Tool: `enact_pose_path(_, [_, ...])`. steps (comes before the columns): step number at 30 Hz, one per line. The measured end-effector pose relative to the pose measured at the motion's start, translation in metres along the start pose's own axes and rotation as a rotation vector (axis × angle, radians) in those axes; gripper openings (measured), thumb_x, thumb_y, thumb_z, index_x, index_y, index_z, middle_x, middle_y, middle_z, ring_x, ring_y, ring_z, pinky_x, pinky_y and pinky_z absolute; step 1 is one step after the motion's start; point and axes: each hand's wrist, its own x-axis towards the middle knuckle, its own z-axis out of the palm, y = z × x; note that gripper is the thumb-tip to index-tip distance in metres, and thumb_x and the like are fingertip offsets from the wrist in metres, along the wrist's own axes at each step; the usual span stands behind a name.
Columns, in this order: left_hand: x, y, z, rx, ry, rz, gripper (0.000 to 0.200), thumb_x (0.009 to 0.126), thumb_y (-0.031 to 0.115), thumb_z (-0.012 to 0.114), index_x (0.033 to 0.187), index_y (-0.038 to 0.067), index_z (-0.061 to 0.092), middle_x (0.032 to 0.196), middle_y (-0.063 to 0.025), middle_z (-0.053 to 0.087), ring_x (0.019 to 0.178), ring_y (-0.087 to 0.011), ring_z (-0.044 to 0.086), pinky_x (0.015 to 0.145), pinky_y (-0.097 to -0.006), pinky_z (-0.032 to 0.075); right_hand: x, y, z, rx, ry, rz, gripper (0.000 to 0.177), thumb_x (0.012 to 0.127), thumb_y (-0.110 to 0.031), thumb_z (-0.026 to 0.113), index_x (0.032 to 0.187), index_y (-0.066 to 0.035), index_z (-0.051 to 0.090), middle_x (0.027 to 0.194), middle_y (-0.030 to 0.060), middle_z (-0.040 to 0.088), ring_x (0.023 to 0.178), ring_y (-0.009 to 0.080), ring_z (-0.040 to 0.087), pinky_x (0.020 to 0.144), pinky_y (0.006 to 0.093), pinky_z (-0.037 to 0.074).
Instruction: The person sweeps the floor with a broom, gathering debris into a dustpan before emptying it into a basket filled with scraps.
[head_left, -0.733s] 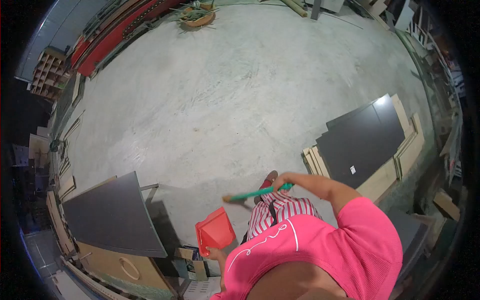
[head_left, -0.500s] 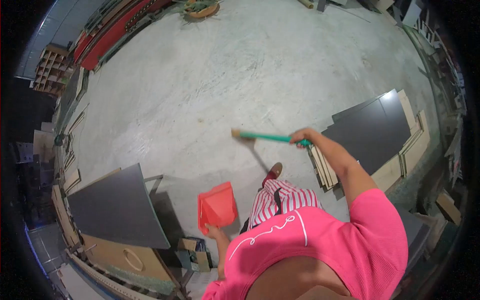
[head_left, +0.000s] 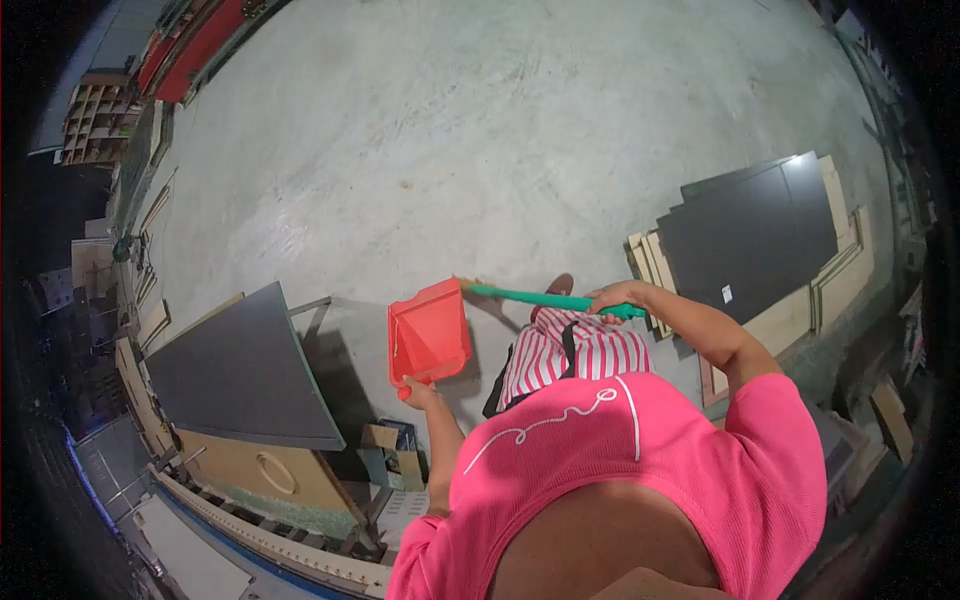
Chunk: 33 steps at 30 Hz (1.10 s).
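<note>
A red dustpan (head_left: 430, 335) is held by its short handle in my left hand (head_left: 418, 390), low over the concrete floor, with its wide edge facing away from me. My right hand (head_left: 612, 302) is closed around the green handle of a brush (head_left: 540, 298). The handle points left, and its tan bristle end is beside the dustpan's upper right corner. Whether the bristles touch the pan, I cannot tell. Below the brush are striped trousers and a brown shoe.
Dark panels stacked with wooden boards (head_left: 750, 235) stand at the right. Another dark panel (head_left: 240, 375) leans at the left, near a small open box (head_left: 392, 455). A wooden shelf unit (head_left: 97, 120) and red pieces are at the far left.
The dustpan has moved up and slightly away from me in the view. The brush's bristle end is now close beside its edge, where before there was a wide gap.
</note>
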Motion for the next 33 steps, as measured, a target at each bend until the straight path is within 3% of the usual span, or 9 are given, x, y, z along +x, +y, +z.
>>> enact_pose_path(3, [-0.013,0.005,-0.006,0.118,0.078,0.083,0.036,0.073,0.027,0.059,0.096,0.002,0.048,0.083,-0.0114,0.055,0.06,-0.0215,0.054,0.041,-0.0299,0.041,0.027,0.013,-0.002,0.051,-0.096,0.142,0.033,0.076,-0.016,0.047,0.105,-0.018,0.032,0.055,-0.0003,0.036,0.044,0.0079,0.039,0.036,0.021,0.035])
enact_pose_path(5, [0.005,-0.011,-0.015,0.059,-0.038,-0.013,0.035,0.073,0.024,0.059,0.098,0.004,0.044,0.082,-0.0094,0.055,0.055,-0.0188,0.053,0.036,-0.0275,0.04,0.029,0.015,-0.014,0.162,-0.128,0.152,0.03,0.077,-0.016,0.046,0.102,-0.017,0.032,0.056,0.0001,0.036,0.044,0.0082,0.038,0.035,0.0215,0.034])
enact_pose_path(13, [-0.007,-0.009,-0.022,0.151,0.143,-0.001,0.034,0.074,0.024,0.058,0.098,0.003,0.045,0.082,-0.0104,0.056,0.05,-0.0186,0.052,0.035,-0.0267,0.038,-0.068,-0.033,-0.099,0.112,0.306,-0.076,0.039,0.077,-0.018,0.045,0.112,-0.014,0.027,0.058,0.0,0.039,0.042,0.0051,0.039,0.036,0.0196,0.036])
enact_pose_path(14, [-0.006,-0.01,-0.022,0.111,0.128,-0.02,0.034,0.074,0.024,0.057,0.097,0.003,0.045,0.082,-0.0103,0.056,0.05,-0.0186,0.051,0.035,-0.0265,0.037,-0.078,-0.045,-0.099,0.064,0.392,-0.106,0.048,0.077,-0.018,0.044,0.119,-0.013,0.021,0.057,-0.0005,0.039,0.042,0.0052,0.039,0.036,0.0196,0.036])
enact_pose_path(15, [-0.003,-0.012,-0.023,0.11,0.129,-0.019,0.034,0.074,0.024,0.057,0.097,0.003,0.045,0.082,-0.0103,0.056,0.05,-0.0186,0.051,0.035,-0.0265,0.037,-0.083,-0.052,-0.097,0.048,0.45,-0.175,0.036,0.075,-0.017,0.044,0.107,-0.011,0.029,0.056,-0.0004,0.038,0.043,0.0057,0.041,0.035,0.0202,0.037])
enact_pose_path(18, [0.002,-0.014,-0.022,0.206,0.129,-0.078,0.031,0.075,0.023,0.057,0.095,0.003,0.045,0.079,-0.0101,0.055,0.05,-0.0185,0.051,0.035,-0.0266,0.037,-0.078,-0.066,-0.101,-0.067,0.535,-0.231,0.038,0.075,-0.015,0.044,0.11,-0.01,0.03,0.058,0.0016,0.039,0.042,0.0074,0.041,0.035,0.0227,0.038])
enact_pose_path(23, [-0.008,-0.009,-0.015,-0.026,0.098,-0.027,0.031,0.075,0.025,0.057,0.092,0.003,0.045,0.075,-0.011,0.054,0.051,-0.0185,0.051,0.036,-0.0266,0.04,-0.047,-0.05,-0.069,-0.176,0.731,-0.383,0.048,0.073,-0.014,0.045,0.117,-0.006,0.027,0.065,0.0059,0.044,0.044,0.012,0.044,0.036,0.0271,0.04])
enact_pose_path(27, [-0.018,-0.002,-0.015,0.112,0.075,-0.074,0.034,0.074,0.026,0.057,0.093,0.002,0.044,0.082,-0.0132,0.055,0.06,-0.0223,0.055,0.045,-0.0296,0.045,-0.039,-0.034,-0.02,-0.143,0.465,-0.286,0.06,0.075,-0.015,0.046,0.127,-0.018,0.016,0.064,0.0025,0.042,0.044,0.009,0.041,0.036,0.0244,0.038])
enact_pose_path(33, [-0.035,0.012,-0.003,0.263,0.363,0.175,0.041,0.073,0.029,0.057,0.097,-0.002,0.044,0.092,-0.0178,0.054,0.077,-0.03,0.055,0.063,-0.035,0.046,0.042,-0.023,0.011,0.027,-0.07,-0.042,0.051,0.075,-0.015,0.047,0.121,-0.016,0.025,0.06,0.0009,0.041,0.043,0.0094,0.041,0.037,0.0236,0.038])
